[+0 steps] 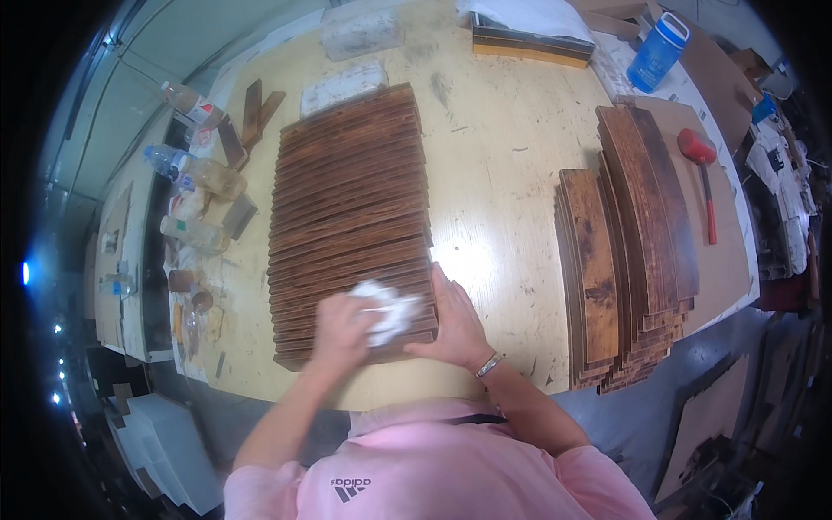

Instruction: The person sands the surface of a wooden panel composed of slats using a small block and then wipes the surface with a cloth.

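Dark brown wooden strips lie side by side in a long row on the pale table, grain running crosswise. My left hand is closed on a crumpled white cloth, pressed on the strips near the row's front end; the cloth is partly blurred. Against the right ends of the front strips rests my right hand, fingers stretched forward along the edge and thumb pointing left at the front corner. It steadies nothing inside its fingers. A band circles the right wrist.
Stacked dark boards stand at the table's right, with a red mallet beyond. A blue bottle sits far right. Several plastic bottles line the left edge. White blocks and a black-and-yellow box occupy the far side.
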The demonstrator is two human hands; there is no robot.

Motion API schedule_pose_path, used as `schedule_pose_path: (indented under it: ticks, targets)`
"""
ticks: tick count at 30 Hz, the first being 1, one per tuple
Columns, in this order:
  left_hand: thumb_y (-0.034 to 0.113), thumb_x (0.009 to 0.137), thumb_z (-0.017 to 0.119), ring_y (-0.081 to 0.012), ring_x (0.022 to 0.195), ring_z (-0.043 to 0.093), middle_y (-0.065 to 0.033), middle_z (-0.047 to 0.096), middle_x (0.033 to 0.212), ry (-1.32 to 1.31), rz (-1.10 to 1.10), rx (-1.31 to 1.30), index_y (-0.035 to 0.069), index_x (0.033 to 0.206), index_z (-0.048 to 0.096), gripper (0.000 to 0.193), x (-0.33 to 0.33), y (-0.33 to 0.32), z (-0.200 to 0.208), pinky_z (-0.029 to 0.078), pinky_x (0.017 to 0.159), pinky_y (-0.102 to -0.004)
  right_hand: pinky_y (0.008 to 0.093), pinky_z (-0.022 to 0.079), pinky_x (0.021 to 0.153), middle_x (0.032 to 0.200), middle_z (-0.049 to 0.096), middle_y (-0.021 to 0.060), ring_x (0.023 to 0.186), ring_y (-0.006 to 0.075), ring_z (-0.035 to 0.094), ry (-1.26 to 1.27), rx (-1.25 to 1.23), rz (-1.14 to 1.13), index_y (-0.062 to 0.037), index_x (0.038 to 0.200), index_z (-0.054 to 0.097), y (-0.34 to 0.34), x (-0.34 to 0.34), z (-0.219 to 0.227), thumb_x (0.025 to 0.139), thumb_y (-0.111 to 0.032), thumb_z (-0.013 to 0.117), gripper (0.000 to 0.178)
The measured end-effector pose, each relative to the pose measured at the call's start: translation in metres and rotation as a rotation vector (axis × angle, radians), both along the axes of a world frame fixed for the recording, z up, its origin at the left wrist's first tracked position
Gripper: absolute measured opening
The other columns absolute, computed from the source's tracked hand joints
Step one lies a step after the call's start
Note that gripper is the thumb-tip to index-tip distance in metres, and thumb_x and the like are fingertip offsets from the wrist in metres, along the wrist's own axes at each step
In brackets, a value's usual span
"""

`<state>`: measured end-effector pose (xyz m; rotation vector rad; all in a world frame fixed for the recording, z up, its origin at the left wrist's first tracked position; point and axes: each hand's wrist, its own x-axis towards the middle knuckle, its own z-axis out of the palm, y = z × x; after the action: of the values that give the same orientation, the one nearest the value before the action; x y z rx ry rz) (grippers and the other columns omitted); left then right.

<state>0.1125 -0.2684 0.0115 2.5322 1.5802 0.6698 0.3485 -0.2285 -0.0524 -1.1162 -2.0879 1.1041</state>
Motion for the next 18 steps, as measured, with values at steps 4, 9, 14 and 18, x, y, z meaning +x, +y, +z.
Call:
schedule_pose_path:
  ticks: [4, 9, 14, 18]
  targets:
    - [-0.005, 0.064, 0.065, -0.0330, 0.095, 0.059, -0.0078, 0.066, 0.101, 0.099, 0.297, -0.043, 0.009, 0.096, 0.070, 0.036, -0.097, -0.049, 0.010, 0.043, 0.084, -0.0451, 0.0477, 0.024, 0.125, 0.166, 0.020, 0.0303, 0.151, 0.0424, 0.027, -0.038, -0.010, -0.007, 0.0094, 0.159, 0.011, -0.002, -0.001, 0.009, 0.065, -0.044, 0.092, 0.135]
    - [-0.002, 0.074, 0.065, -0.0337, 0.103, 0.063, -0.0120, 0.069, 0.117, -0.082, 0.159, 0.056, 0.009, 0.112, 0.072, 0.040, 0.010, -0.009, 0.020, 0.048, 0.090, -0.0487, 0.0481, 0.025, 0.124, 0.165, 0.021, 0.0301, 0.150, 0.0444, 0.028, -0.019, -0.047, -0.008, 0.0075, 0.160, 0.014, -0.001, -0.003, 0.004, 0.066, -0.045, 0.092, 0.133]
    - [0.000, 0.078, 0.063, -0.0308, 0.111, 0.065, -0.0085, 0.071, 0.121, -0.144, -0.011, -0.074, 0.013, 0.104, 0.073, 0.031, -0.007, -0.042, -0.013, 0.049, 0.098, -0.0486, 0.0485, 0.028, 0.123, 0.164, 0.023, 0.0300, 0.148, 0.0440, 0.031, -0.035, -0.027, 0.015, 0.0061, 0.161, 0.011, 0.001, 0.000, 0.000, 0.065, -0.045, 0.092, 0.136]
    - [-0.002, 0.084, 0.060, -0.0276, 0.102, 0.066, -0.0113, 0.071, 0.109, -0.142, 0.540, -0.053, 0.007, 0.106, 0.072, 0.026, -0.197, -0.143, -0.031, 0.052, 0.091, -0.0448, 0.0497, 0.027, 0.123, 0.164, 0.023, 0.0297, 0.148, 0.0441, 0.031, -0.040, -0.032, 0.020, 0.0059, 0.161, 0.007, 0.000, -0.002, 0.007, 0.064, -0.043, 0.093, 0.138]
